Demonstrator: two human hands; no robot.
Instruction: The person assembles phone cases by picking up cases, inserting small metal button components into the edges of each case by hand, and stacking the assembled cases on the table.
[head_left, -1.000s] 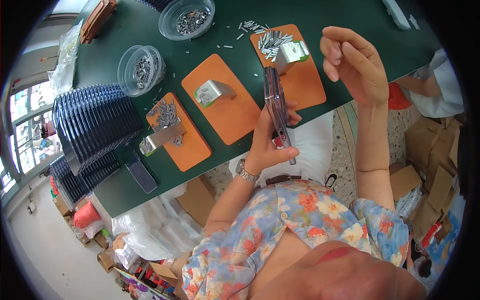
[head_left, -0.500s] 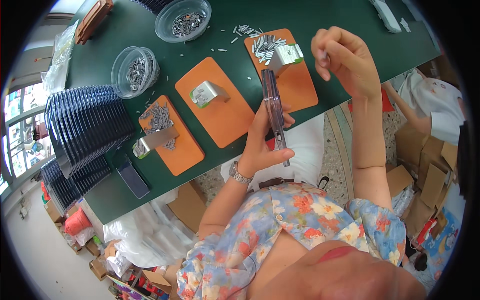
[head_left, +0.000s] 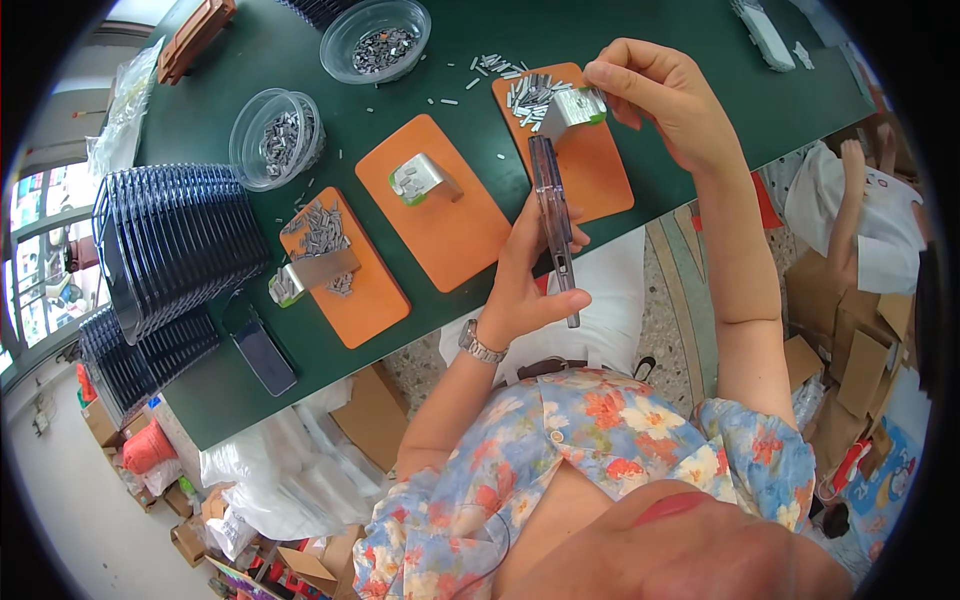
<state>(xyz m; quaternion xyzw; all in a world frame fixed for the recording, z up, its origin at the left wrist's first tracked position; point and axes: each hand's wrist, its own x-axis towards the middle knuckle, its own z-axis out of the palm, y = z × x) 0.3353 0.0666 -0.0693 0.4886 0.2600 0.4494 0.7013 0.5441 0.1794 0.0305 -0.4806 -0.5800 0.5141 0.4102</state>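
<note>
My left hand (head_left: pixel 524 296) grips a dark, see-through phone case (head_left: pixel 552 212) by its edges, standing it edge-on to the view. My right hand (head_left: pixel 660 95) is closed in a pinch at the green-edged end of a bent metal stand (head_left: pixel 575 110); whatever lies between the fingertips is hidden. That stand rises from the right orange board (head_left: pixel 602 180), where small silvery metal pieces (head_left: pixel 535 97) are heaped beside it. The middle orange board (head_left: pixel 455 235) carries a similar stand (head_left: pixel 424 180). On the left orange board (head_left: pixel 372 312), another stand (head_left: pixel 318 270) sits among grey pieces (head_left: pixel 325 230).
Two clear plastic tubs, a far one (head_left: pixel 425 50) and a nearer one (head_left: pixel 240 150), hold small parts. Stacked dark cases (head_left: pixel 175 250) fill the green table's (head_left: pixel 225 410) left side, near a flat dark phone-shaped piece (head_left: pixel 262 355). Another person (head_left: pixel 850 215) sits at the right.
My right hand has moved left and up to the end of the right metal stand. My left hand still holds the phone case in nearly the same place.
</note>
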